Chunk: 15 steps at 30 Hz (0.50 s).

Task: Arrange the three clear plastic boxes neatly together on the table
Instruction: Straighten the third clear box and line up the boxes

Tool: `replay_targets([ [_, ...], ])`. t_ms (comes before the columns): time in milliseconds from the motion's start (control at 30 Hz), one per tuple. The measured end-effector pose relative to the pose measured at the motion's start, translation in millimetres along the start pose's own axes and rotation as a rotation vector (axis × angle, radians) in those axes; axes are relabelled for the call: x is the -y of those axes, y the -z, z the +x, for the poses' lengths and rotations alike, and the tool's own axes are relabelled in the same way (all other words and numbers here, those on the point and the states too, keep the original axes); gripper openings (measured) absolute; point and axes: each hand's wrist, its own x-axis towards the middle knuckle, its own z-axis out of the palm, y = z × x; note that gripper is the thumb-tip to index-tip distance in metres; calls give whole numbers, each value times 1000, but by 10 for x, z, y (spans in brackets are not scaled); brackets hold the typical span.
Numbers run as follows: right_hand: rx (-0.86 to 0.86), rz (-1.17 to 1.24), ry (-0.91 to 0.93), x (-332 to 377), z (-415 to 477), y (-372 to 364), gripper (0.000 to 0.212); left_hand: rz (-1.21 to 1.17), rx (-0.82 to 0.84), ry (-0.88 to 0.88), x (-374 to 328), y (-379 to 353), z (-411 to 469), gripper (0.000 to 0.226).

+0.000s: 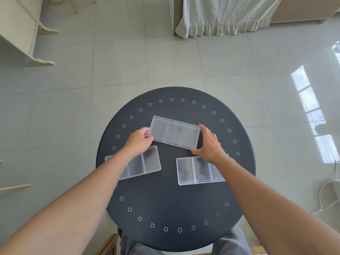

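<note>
Three clear plastic boxes, each split into three compartments, lie apart on a round dark table (174,199). The far box (173,132) sits slightly skewed near the table's middle. My left hand (138,140) grips its left end and my right hand (208,144) grips its right end. A second box (142,163) lies at the near left, partly hidden under my left forearm. The third box (195,171) lies at the near right, its right end covered by my right forearm.
The table top has a ring of small white dot patterns and stands on a pale tiled floor. White furniture (20,30) stands at the far left, a curtain (226,15) at the back, and a white cable (329,190) runs along the floor at right.
</note>
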Motion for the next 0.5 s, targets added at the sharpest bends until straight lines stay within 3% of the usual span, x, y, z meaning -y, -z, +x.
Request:
replay_targets([
  [167,78,235,-4,-1,-36,46,99,-113,-84,-10,-52,49,-5,32],
  [300,82,359,-21,43,-87,142,51,-240,-119,-84,-74,167,-6,36],
  [333,71,389,-45,56,-91,174,54,-241,-108,-109,-46,179,-1,38],
  [500,149,538,-288,121,-64,331,113,-249,-114,-180,-21,163,-62,25],
])
